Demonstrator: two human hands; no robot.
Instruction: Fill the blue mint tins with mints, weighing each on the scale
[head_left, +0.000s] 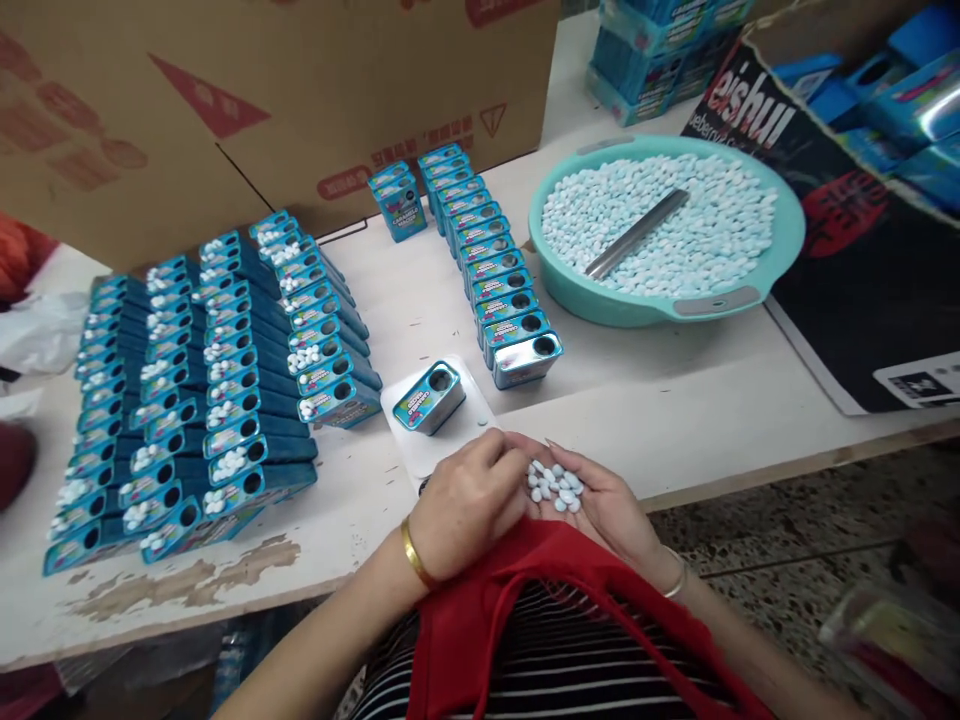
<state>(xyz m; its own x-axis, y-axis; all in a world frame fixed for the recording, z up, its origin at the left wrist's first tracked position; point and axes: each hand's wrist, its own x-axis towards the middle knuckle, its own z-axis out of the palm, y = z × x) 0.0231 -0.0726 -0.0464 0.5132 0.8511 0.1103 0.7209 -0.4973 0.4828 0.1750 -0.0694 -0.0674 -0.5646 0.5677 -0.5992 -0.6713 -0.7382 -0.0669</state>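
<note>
Red apron (472, 640) nearest the lens, over a striped top (577, 640). Right hand (611, 505) close by the front edge of the counter (607, 415): palm up, loosely cupped, well short of a fist, bearing a small heap of pale sweets (553, 485). Left hand (472, 495), with a gold bangle (412, 555) at the wrist: knuckles up, fingers curled inward, right up against the cupped palm. Cannot tell about anything pinched in those fingertips, hidden at this angle.

Just past the left hand, a blue tin (429, 400) upright on a small white platform (409, 440), round opening uppermost and dark inside. Beside it on the platform, one small pale piece (481, 421), perhaps a stray sweet. To the right, a line of similar tins (495, 265), then a green basin (607, 307) full of sweets, with a metal strip (637, 235) lying across them. To the left, four rows of tins (232, 350) packed close, with little clusters of sweets on many tops.

Likeliest mishap, judging by this pose: sweets rolling off the shallow palm, through a slight tilt or a widening gap between fingers, down to the apron or floor (765, 560). Also possible: tipping the lone tin with the nearby left hand, or sweeping clusters off the left rows with a careless forearm.
</note>
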